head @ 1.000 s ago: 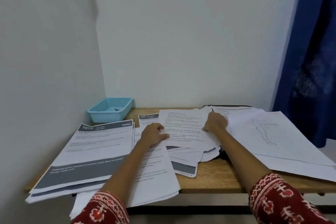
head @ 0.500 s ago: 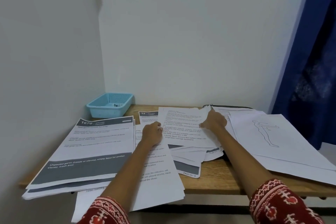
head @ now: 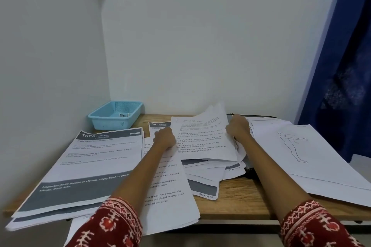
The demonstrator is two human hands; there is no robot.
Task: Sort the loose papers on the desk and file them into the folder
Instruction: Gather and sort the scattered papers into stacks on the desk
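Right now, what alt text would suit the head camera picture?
Two hands, left hand and right hand, grip a sheaf of white printed papers over a paper-strewn wooden desk. A light blue plastic basket sits in the far-left corner.

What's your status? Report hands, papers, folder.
Left hand and right hand both gripping middle paper stack, far edge lifted. Folder mostly buried. More loose sheets either side.

Both forearms are bare below red sleeves printed with white and orange-red motifs

A home study corner — wooden desk, plain walls, blue curtain.
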